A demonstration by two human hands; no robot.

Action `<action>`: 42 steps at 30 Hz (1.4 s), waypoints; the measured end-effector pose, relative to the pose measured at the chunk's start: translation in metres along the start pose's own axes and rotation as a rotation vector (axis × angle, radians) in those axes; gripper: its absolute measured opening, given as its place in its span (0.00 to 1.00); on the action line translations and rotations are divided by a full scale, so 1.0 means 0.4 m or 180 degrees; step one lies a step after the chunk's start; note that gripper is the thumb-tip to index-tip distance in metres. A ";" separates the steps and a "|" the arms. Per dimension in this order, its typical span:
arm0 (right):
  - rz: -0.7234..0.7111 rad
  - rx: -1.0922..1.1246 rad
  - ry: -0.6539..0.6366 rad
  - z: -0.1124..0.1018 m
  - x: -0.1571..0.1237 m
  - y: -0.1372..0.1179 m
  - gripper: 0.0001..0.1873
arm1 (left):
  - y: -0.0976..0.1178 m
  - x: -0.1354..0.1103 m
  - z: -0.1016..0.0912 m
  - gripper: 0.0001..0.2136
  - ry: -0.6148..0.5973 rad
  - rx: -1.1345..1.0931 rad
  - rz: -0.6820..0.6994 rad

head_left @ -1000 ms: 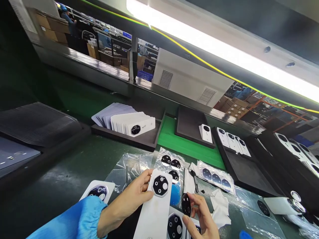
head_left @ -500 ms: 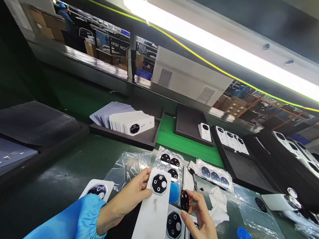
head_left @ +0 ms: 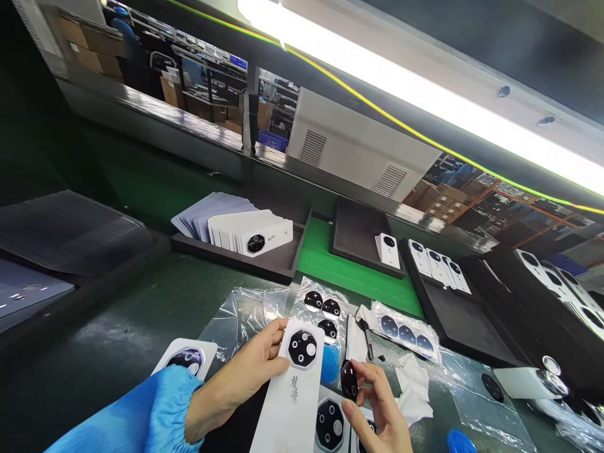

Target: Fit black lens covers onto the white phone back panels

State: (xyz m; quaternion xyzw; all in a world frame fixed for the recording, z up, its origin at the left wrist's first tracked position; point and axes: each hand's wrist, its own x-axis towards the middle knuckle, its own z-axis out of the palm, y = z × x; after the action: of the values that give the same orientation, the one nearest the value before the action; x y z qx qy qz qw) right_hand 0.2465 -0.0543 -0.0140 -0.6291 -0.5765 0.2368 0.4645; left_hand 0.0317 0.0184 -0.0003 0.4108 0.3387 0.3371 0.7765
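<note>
Right, the left hand (head_left: 245, 371) is gripping a white phone-shaped card (head_left: 290, 409), fingers wrapped round its edge just beside a black camera ring (head_left: 302, 348), while the right hand (head_left: 377, 402) pinches a black lens cover (head_left: 349, 381) between finger and thumb, up above the table (head_left: 117, 302). Dark characters (head_left: 294, 389) mark the card, and I can't read them. Just past it, clear bags of black lens covers (head_left: 321, 308) lie on the table; a stack of white cards (head_left: 250, 231) sits in a dark tray (head_left: 283, 264), its small print unreadable.
</note>
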 end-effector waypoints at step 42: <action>-0.1264 -0.1415 -0.1293 0.048 -0.015 -0.085 0.29 | -0.062 -0.075 0.004 0.23 -0.0552 0.0276 0.0105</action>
State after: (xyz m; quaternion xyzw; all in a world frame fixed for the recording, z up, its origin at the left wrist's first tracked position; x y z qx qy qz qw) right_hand 0.2120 -0.0572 0.0051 -0.5305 -0.8055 0.1310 0.2293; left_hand 0.0229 -0.0172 -0.0138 0.4772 0.2777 0.2980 0.7787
